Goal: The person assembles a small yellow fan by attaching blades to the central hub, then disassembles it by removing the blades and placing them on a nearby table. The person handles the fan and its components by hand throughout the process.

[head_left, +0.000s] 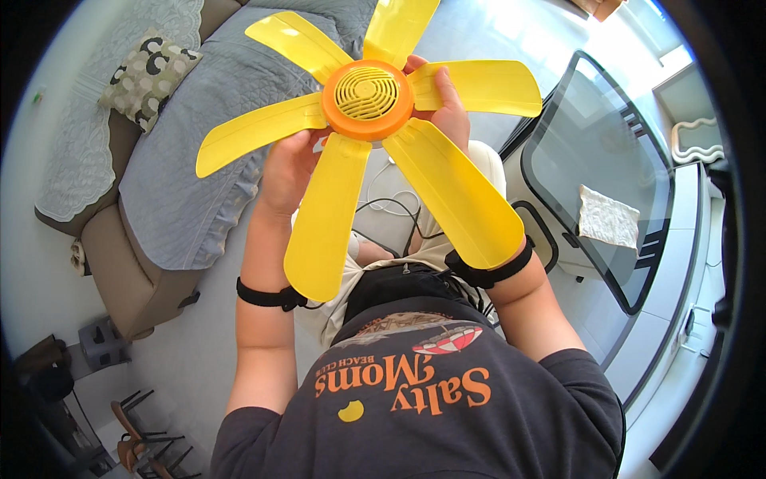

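Holding yellow fan (pixel 367 92), sofa (pixel 219 120) left, glass-topped table (pixel 600 156) right

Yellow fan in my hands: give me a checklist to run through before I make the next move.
1. Left hand supporting the yellow fan: ok, it is at the hub's lower left, fingers partly hidden.
2. Right hand holding: ok, its thumb lies over the right blade near the root.
3. Slotted front facing up: ok, it shows inside the orange rim.
4. Whole fan in view: not ok, the top blade runs out of the picture.
5. Black cable free of the fan: cannot tell, the blades hide part of it.
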A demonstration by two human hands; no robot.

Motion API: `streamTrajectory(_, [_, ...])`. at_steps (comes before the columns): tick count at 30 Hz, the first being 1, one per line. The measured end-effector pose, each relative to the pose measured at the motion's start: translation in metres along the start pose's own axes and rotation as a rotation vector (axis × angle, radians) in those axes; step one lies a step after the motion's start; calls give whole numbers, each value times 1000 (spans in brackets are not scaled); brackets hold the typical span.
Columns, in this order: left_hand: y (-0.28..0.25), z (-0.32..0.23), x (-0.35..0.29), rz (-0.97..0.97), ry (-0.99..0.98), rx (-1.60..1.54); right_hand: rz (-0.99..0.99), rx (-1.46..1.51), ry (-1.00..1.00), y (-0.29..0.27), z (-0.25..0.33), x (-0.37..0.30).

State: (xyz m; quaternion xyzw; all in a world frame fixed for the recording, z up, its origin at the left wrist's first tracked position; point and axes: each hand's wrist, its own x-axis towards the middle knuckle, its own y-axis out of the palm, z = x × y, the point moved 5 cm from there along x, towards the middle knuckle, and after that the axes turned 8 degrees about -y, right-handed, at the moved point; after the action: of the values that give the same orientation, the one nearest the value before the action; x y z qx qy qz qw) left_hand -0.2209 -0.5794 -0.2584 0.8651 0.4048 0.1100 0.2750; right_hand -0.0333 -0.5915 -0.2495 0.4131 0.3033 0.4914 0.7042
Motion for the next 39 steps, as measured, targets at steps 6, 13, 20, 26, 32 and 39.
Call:
streamTrajectory(6, [-4,-2,1,-155,-76,921,92,-169,25,0,0,-5])
streamTrajectory(13, [8,7,8,-93,33,132,158,-192,-93,3,-1,-17])
streamTrajectory(20, [20,3,-4,-105,42,42,168,-505,-204,-2,6,-26])
streamTrajectory(26, [26,8,-14,-68,87,40,133,-497,-51,8,10,-24])
streamTrajectory(32, [23,19,-19,-283,95,2,139,-472,-247,7,-3,-35])
streamTrajectory(39, [1,30,-22,-48,35,19,221,-433,-183,-8,-5,-20])
